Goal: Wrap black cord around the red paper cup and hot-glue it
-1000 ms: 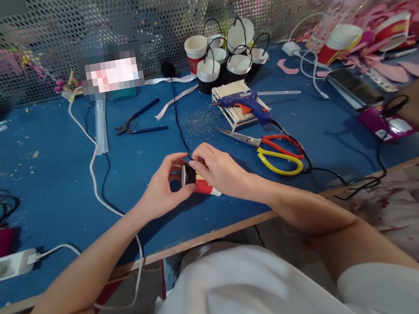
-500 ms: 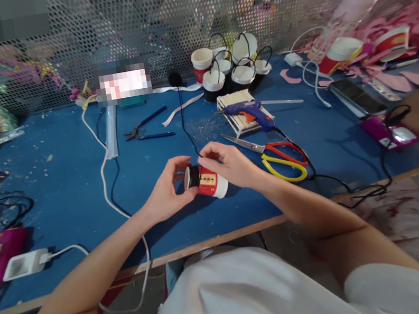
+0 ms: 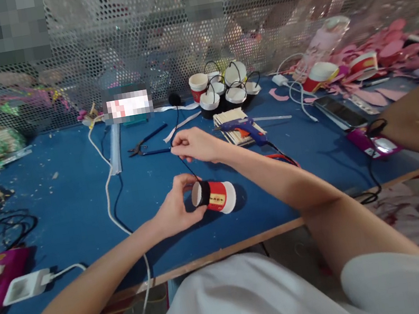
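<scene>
Head view shows your left hand [image 3: 176, 212] holding a small red paper cup [image 3: 214, 197] that lies on its side just above the blue worktop [image 3: 59, 198]. Your left fingers [image 3: 186, 181] curl around the black end of the cup, with the thumb on top and the others underneath. They are closed on the cup, not spread.

Your right hand [image 3: 196, 145] is up higher and a little farther from you. Its fingers are pressed together in a pinch on a thin black string [image 3: 187, 167]. The string runs tight from that pinch down to the black end of the cup. More of the same string goes up and away toward a small black ball [image 3: 174, 98] near the mesh wall.

Just beside your right hand lies a blue glue gun [image 3: 243, 128] on a stack of pale sticks [image 3: 228, 120]. Blue-handled pliers [image 3: 146, 143] lie to the left of that hand. A bit of red scissors handle [image 3: 282, 157] peeks out from behind your right forearm. A bunch of cups with black string loops [image 3: 222, 88] stands at the back. Another person's arm [image 3: 418, 122] rests on the right side of the worktop.
</scene>
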The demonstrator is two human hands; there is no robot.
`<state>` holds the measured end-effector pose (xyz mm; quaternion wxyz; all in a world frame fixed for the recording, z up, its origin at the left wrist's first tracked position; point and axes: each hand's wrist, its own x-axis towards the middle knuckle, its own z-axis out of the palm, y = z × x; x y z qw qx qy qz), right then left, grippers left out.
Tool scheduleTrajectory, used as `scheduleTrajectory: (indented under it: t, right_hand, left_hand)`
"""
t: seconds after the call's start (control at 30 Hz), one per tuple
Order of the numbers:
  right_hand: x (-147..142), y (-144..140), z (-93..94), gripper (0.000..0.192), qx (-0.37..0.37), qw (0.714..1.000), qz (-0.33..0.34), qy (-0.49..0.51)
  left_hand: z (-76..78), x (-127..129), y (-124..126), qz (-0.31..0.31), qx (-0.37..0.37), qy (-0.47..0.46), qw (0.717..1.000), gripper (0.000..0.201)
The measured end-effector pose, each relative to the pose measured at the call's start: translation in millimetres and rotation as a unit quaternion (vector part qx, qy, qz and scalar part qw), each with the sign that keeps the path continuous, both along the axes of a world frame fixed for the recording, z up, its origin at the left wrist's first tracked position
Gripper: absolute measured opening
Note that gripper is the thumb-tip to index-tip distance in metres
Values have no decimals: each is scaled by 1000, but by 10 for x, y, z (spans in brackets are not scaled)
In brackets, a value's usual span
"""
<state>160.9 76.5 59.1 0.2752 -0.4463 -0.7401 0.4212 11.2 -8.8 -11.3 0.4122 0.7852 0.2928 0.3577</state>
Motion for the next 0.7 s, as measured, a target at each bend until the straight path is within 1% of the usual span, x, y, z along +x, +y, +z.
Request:
scheduleTrajectory:
  t: [0.07,0.1,0.13,0.2,0.23,0.27,0.37,0.4,0.43,0.47,0.5,0.53,0.57,0.63,0.7]
  right_hand:
    - [-63,76,-53,7,-11,998,23,-59]
    - [-79,104,-86,7,-16,996,35,-81]
    - [-81,125,-114,8,-20,994,47,-97]
    - [-27,145,-138,9,-21,991,53,-125]
    - [34,143,-126,10,-15,990,43,-136]
    - [120,134,-99,13,-5,989,25,-142]
    - [505,74,35,23,55,985,-66,-150]
    - [659,51,73,24,106,973,-124,-161]
    - [816,29,96,23,156,952,-186,-187]
    - [966,12,101,22,194,924,-237,-227]
    - [1103,-1,86,22,209,900,-265,-277]
    - [1221,-10,52,22,205,880,-279,-325]
    - [1316,-16,5,22,178,868,-273,-374]
    - [1439,-21,-108,25,132,859,-255,-423]
    - [1491,-25,-212,29,120,859,-255,-427]
  left_hand:
    - [0,-15,16,2,26,9,1000,66]
    - [12,-21,29,7,33,10,999,67]
    - [31,-25,45,13,38,18,999,66]
    - [78,-34,84,3,41,82,996,58]
    - [100,-42,107,8,35,100,994,54]
    - [117,-53,134,18,23,98,995,52]
    - [139,-104,241,66,-32,60,995,50]
    - [139,-122,284,90,-46,37,994,48]
    - [135,-136,327,109,-61,19,992,48]
    - [128,-143,368,126,-71,3,989,49]
    - [116,-143,404,136,-77,-10,988,50]
    - [100,-135,434,141,-81,-14,987,52]
    - [79,-120,456,149,-81,-21,985,52]
    - [26,-79,478,160,-75,-28,984,52]
    - [-30,-43,477,162,-63,-26,984,53]
